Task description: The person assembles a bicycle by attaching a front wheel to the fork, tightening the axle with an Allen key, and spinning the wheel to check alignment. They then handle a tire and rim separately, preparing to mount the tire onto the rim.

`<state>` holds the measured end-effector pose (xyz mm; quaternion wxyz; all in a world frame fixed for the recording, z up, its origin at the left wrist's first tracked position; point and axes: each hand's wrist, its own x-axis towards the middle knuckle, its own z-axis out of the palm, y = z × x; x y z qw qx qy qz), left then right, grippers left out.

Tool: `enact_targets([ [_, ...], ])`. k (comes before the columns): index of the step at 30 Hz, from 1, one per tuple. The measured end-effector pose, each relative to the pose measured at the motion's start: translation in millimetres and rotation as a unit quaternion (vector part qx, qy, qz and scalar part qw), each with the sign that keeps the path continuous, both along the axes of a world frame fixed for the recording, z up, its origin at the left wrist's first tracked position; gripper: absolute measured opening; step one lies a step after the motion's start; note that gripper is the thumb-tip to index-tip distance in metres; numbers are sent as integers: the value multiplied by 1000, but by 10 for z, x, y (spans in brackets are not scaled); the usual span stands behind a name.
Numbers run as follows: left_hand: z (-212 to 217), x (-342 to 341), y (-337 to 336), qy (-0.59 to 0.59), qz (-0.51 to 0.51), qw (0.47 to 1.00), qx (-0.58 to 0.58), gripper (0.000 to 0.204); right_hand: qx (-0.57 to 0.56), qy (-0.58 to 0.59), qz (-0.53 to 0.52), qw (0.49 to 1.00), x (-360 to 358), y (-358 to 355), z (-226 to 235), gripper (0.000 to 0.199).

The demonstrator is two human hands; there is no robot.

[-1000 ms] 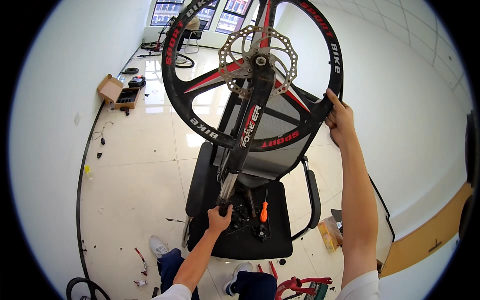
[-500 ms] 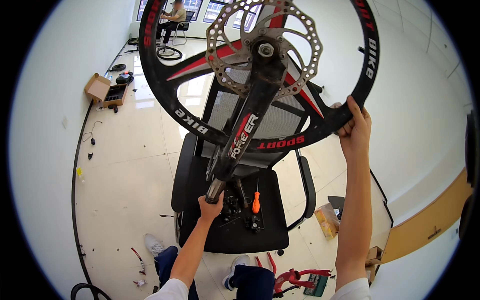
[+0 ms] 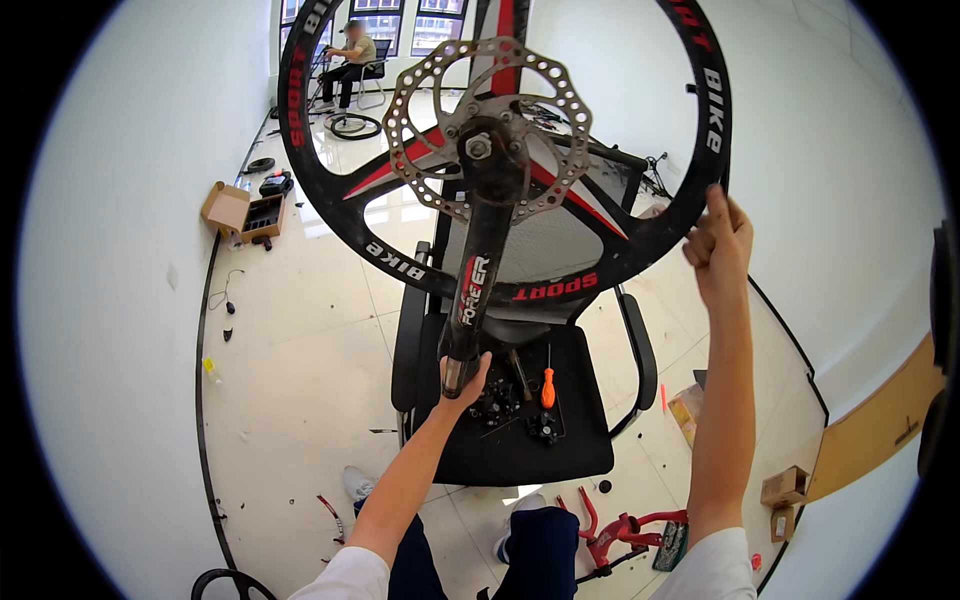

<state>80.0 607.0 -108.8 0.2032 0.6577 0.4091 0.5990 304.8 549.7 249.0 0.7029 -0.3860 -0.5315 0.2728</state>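
Note:
A black bicycle wheel (image 3: 650,258) with red-and-white spokes is held up in front of me. A perforated metal brake disc (image 3: 572,110) sits at its hub, facing me. One black leg of a bicycle fork (image 3: 478,262) runs down from the hub nut. My left hand (image 3: 466,378) is wrapped round the fork's lower metal end, above the seat of a black office chair (image 3: 490,462). At the wheel's right edge, my right hand (image 3: 722,245) has its fingers curled against the rim; part of its grip is hidden. On the seat lie an orange-handled screwdriver (image 3: 548,388) and small black parts (image 3: 495,402).
A red bicycle frame (image 3: 615,540) lies on the floor near my feet. Cardboard boxes (image 3: 785,487) stand at the right. An opened box (image 3: 262,217) and loose parts line the left wall. Another person (image 3: 352,62) sits at the back by the windows.
The wheel and fork have shifted slightly left in view, both hands still at them. The view has turned, so the chair and floor things appear farther right.

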Motion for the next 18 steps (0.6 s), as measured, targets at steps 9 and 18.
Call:
enact_targets([
  [9, -158, 17, 57, 24, -15, 1000, -3, 32, 23, -200, -59, 978, 12, -30, 1308, 52],
  [18, -249, 1, 106, 37, -26, 997, -63, 32, 76, -481, -226, 844, -268, 185, 1558, 52],
])
